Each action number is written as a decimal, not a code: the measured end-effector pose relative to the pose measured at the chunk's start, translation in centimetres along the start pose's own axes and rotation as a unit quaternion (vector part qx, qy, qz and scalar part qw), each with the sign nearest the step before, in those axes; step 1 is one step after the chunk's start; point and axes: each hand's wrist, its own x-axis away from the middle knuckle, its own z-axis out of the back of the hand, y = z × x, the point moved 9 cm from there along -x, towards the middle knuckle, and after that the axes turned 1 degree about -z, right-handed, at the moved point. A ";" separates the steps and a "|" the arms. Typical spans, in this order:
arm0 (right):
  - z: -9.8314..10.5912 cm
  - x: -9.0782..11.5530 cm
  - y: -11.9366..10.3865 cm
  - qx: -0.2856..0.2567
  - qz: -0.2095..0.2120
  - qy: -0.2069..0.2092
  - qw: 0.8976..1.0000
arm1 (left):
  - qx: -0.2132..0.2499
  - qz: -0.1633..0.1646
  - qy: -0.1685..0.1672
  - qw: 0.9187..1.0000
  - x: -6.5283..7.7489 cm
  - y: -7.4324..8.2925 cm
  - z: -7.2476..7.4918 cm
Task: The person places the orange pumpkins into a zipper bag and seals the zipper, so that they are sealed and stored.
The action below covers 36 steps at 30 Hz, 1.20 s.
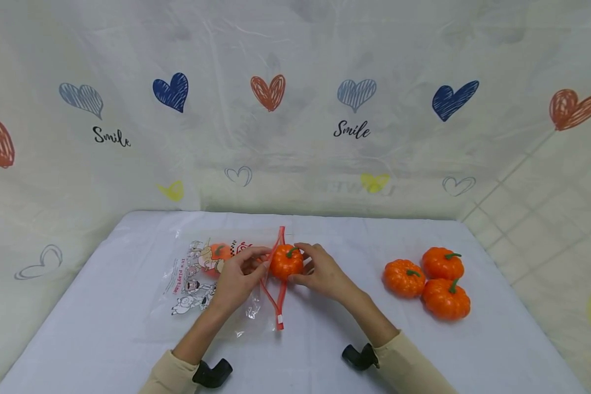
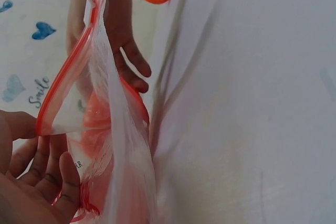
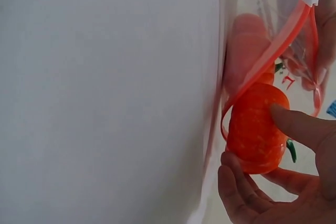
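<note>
Pumpkin (image 1: 220, 251) inside clear bag (image 1: 251, 312), second pumpkin (image 1: 287, 263) at its mouth

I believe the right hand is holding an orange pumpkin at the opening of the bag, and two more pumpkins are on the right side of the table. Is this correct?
Not quite: the head view shows three more pumpkins on the table's right side. The right hand does hold an orange pumpkin at the bag's opening.
</note>
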 end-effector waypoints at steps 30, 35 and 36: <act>-0.4 -0.7 -1.1 -0.037 0.025 0.026 0.999 | 0.020 0.001 -0.001 1.000 -0.2 -0.3 -0.3; -0.4 -1.0 -1.1 -0.021 0.025 0.031 0.999 | 0.024 0.000 -0.002 1.000 -0.3 -0.4 -0.3; -0.4 -1.1 -1.1 -0.022 0.026 0.029 0.999 | 0.024 0.001 -0.001 1.000 -0.3 -0.4 -0.3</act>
